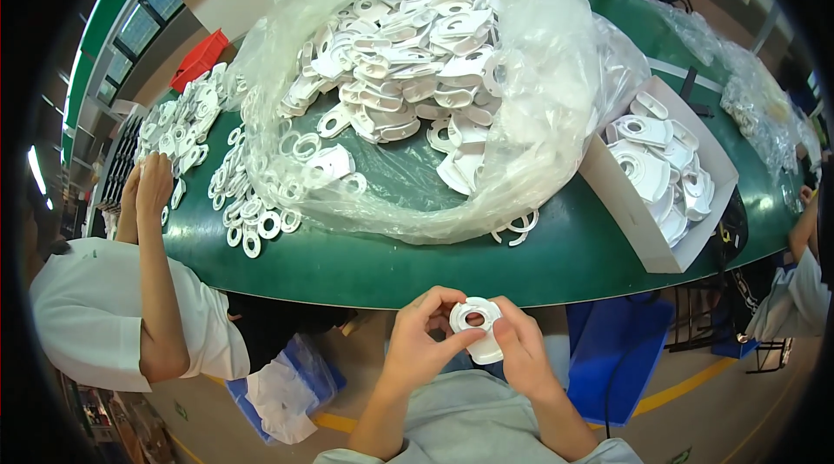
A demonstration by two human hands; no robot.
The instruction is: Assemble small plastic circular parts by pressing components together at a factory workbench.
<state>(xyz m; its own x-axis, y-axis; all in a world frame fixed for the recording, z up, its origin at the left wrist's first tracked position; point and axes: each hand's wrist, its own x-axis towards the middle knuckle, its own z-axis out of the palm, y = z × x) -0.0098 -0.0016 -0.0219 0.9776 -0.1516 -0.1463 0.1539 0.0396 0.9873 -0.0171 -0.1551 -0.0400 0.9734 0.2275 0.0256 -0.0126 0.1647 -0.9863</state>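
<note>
My left hand (419, 341) and my right hand (523, 349) hold a white plastic part (486, 350) between them, just off the table's near edge. The part has a round, ring-like end with a hole through it and a rounded tab below. My left fingers and thumb pinch its left side, and my right thumb and fingers close on its right side. Beyond my hands, a large clear plastic bag (530, 160) lies opened out on the green table (365, 277), with a heap of similar white parts (391, 73) inside it.
A cardboard box (632, 214) of white parts stands at the right. Loose white rings (252, 208) lie left of the bag. At the far left a co-worker's hands (152, 182) work near another pile (187, 121). Blue bins (608, 360) sit below the table, and a red bin (200, 58) stands behind.
</note>
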